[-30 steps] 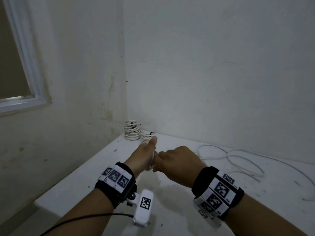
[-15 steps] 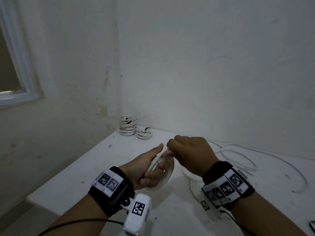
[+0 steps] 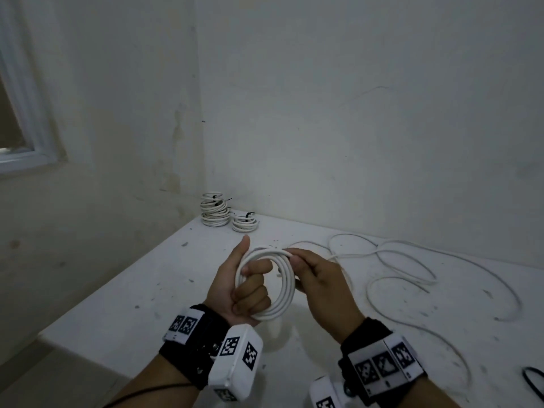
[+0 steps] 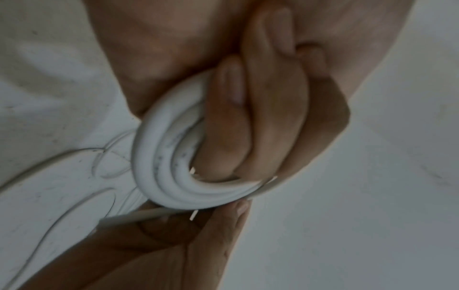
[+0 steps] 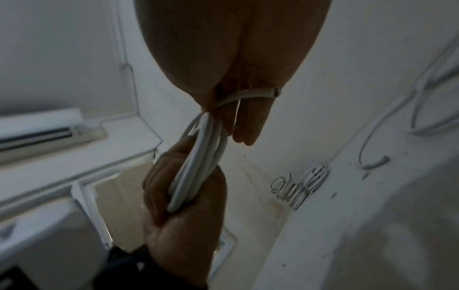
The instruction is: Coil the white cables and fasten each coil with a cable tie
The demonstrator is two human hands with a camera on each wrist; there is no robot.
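Observation:
A white cable coil [image 3: 281,285] of about three loops stands upright above the table, held in both hands. My left hand [image 3: 245,285] grips its left side with the fingers curled through the ring and the thumb raised. At the coil's top right, my right hand [image 3: 309,267] pinches the cable. The left wrist view shows the coil [image 4: 168,166] wrapped over my curled fingers [image 4: 248,125]. Seen from the right wrist, the coil [image 5: 198,164] runs edge-on between both hands. The cable's loose tail [image 3: 412,272] trails in loops over the table to the right.
Two tied white coils [image 3: 215,210] [image 3: 245,223] with black ties sit in the table's far corner by the wall. The white table [image 3: 132,304] has its left edge near my left forearm. A black loop [image 3: 534,384] lies at the table's right front. A window [image 3: 17,136] is at left.
Both hands drew back from the far corner toward me and rose. The coil, first hidden between them, now stands in full view with more loops wound on it.

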